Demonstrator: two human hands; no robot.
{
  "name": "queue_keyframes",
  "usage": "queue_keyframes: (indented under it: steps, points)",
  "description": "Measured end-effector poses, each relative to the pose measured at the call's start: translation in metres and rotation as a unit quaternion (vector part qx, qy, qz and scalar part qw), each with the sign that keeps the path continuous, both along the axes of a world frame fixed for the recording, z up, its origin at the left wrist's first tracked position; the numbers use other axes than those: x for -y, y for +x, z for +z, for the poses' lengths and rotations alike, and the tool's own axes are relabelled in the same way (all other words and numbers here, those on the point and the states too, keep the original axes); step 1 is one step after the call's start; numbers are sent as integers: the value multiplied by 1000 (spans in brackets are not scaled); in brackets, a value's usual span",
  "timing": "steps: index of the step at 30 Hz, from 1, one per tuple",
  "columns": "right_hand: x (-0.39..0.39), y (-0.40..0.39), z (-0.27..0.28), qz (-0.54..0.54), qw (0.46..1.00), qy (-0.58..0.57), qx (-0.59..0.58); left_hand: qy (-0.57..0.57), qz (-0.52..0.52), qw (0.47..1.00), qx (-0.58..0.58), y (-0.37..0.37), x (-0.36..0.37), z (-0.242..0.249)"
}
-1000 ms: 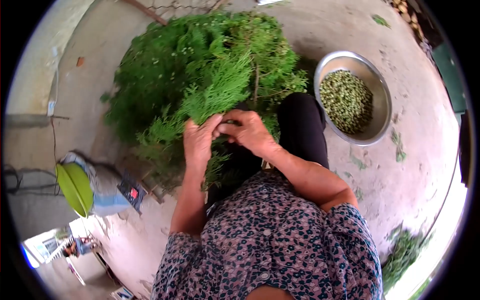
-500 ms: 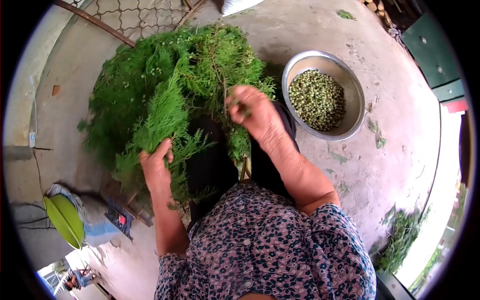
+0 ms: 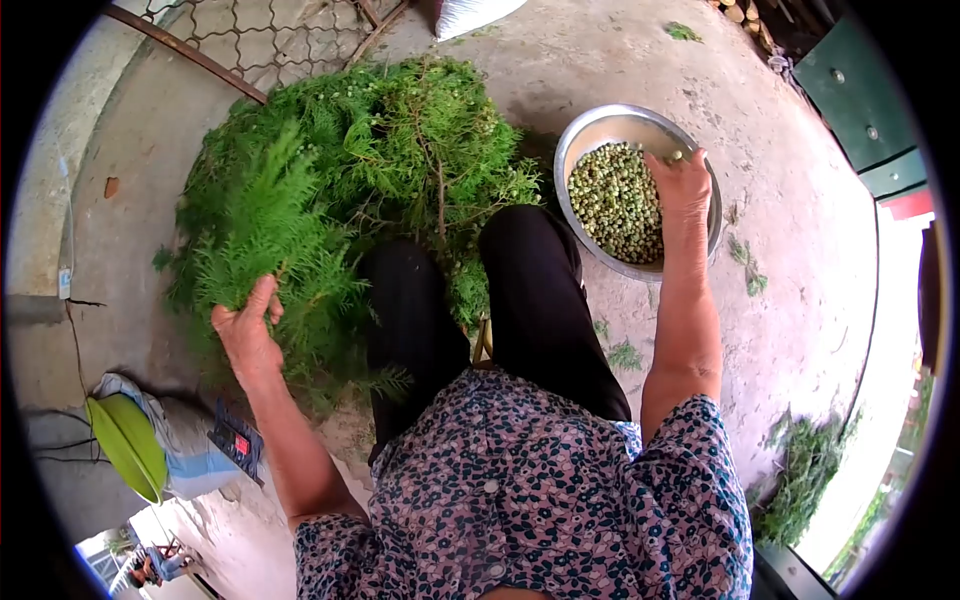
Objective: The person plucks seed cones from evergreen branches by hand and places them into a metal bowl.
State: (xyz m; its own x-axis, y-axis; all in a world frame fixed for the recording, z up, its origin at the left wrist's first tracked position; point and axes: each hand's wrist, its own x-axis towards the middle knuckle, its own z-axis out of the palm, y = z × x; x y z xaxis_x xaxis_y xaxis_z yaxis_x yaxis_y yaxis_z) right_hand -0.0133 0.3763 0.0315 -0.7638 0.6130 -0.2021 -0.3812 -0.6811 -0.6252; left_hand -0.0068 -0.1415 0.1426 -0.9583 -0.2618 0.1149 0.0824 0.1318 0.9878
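My left hand (image 3: 248, 332) is closed on the stem end of a feathery green conifer sprig (image 3: 262, 215), which fans out over the larger heap of cut conifer branches (image 3: 430, 130). My right hand (image 3: 684, 186) is over the right part of a metal basin (image 3: 580, 125), thumb and fingers apart. A small round green cone shows between its fingertips, and it looks loose. Many similar small green cones (image 3: 612, 200) fill the basin's bottom; my right hand and wrist hide some of them.
My knees (image 3: 530, 270) stand between the heap and the basin. Loose conifer bits (image 3: 742, 255) lie on the concrete floor, with more greenery (image 3: 800, 475) at lower right. A green cabinet (image 3: 860, 110) is at upper right, a white sack (image 3: 470, 15) at the top, a metal frame (image 3: 185, 45) at upper left.
My right hand has swung from the branches to over the basin, and its fingers have opened. My left hand has moved left with the sprig.
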Motion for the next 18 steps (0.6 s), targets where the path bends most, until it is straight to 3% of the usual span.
queue_keyframes:
  steps: [4,6,8,10,11,12,13,14,18]
  points:
    - [-10,8,-16,-93,994,-55,29,-25,63,997,-46,-14,5,26]
    - [-12,15,-28,-87,995,8,39,29,76,989,-126,-24,17,41]
    - [-20,13,-54,-16,998,57,2,84,123,971,-189,-33,22,56]
    - [4,4,-41,11,999,-17,44,154,141,952,-225,-45,34,70]
    - [17,3,-38,46,999,-2,26,146,155,947,-239,-49,45,76]
    - [28,0,-35,58,998,-3,17,214,133,934,-252,-53,53,81]
    - [45,-2,-27,115,993,24,1,282,106,917,-261,-56,57,85]
    - [65,-5,-17,169,984,52,-15,281,108,915,-270,-56,59,90]
    - [167,-15,43,197,941,273,36,386,67,879,-272,-61,65,97]
